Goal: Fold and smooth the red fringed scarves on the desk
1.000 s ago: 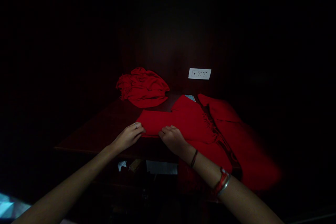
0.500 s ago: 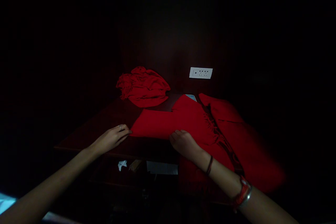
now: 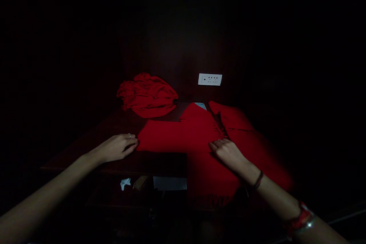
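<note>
A red fringed scarf (image 3: 168,136) lies partly folded across the dark table. One part hangs over the front edge, its fringe showing at the bottom. My left hand (image 3: 120,147) is at the scarf's left end, fingers closed together on its edge. On the scarf's right side, close to the short fringe, my right hand (image 3: 228,153) has its fingers bent and closed on the cloth. The fingertips of the right hand are partly hidden. A second red scarf (image 3: 248,141) lies folded to the right, behind my right forearm.
A crumpled red fringed cloth (image 3: 151,97) sits at the back left. A phone-like device (image 3: 201,106) shows behind the scarf. The wall carries a white socket plate (image 3: 210,79). Below the tabletop, a shelf holds a crumpled white paper (image 3: 125,183) and a brown block (image 3: 140,183).
My right hand has moved right along the scarf, toward its fringe. The front part of the scarf now hangs flatter. My left hand stays at the left end. The view has shifted slightly.
</note>
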Demonstrator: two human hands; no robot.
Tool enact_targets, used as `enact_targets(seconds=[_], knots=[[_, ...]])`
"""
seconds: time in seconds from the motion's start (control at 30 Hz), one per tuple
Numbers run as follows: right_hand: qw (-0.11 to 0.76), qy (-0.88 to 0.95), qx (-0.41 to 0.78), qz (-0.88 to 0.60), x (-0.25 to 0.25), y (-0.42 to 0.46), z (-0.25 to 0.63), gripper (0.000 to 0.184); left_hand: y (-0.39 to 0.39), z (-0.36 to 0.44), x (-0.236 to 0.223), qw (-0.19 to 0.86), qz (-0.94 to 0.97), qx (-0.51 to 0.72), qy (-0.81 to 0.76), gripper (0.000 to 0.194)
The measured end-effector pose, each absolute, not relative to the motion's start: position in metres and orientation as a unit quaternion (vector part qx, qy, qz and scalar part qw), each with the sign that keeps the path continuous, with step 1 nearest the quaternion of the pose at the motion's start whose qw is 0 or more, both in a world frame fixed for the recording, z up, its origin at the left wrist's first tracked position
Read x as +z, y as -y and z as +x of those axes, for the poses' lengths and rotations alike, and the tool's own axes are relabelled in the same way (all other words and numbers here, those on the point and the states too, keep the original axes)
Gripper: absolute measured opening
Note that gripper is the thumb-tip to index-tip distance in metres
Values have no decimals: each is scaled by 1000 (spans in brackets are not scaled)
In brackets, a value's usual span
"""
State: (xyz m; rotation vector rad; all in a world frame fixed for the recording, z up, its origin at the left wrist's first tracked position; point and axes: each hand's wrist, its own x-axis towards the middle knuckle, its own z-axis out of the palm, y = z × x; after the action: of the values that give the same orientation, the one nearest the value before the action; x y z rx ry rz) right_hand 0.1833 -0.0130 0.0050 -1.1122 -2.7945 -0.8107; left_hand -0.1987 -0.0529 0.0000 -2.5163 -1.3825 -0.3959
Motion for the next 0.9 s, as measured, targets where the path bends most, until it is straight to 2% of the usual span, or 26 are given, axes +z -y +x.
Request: enact_targets(seconds=[0.1,0.27,0.37,0.43,0.57,0.67,0.8,0.83,0.9], knots=[[40,897,-267,-351,25,-1,183,16,32,-172,18,106,-869,-95,475,32],[78,876,-290,-377,79,-40,166,17,-10,-112,32,23,-880,-162,445,35],[97,870,-297,-382,105,-62,152,19,-30,-79,29,-2,-879,-210,429,54],[122,868,-301,-375,114,-72,145,20,-42,-66,24,0,-880,-232,414,60],[173,867,-270,-382,106,-76,141,23,-57,-67,9,-2,-860,-285,424,56],[122,906,-163,-372,80,-68,150,23,-61,-84,-5,-31,-863,-248,440,60],[-57,948,100,-297,53,-58,167,23,-62,-98,-15,-62,-892,-157,419,63],[-71,941,160,-290,51,-58,170,27,-61,-97,-15,-62,-896,-148,415,63],[-25,927,225,-299,52,-65,172,34,-59,-94,-13,-61,-901,-133,408,62]])
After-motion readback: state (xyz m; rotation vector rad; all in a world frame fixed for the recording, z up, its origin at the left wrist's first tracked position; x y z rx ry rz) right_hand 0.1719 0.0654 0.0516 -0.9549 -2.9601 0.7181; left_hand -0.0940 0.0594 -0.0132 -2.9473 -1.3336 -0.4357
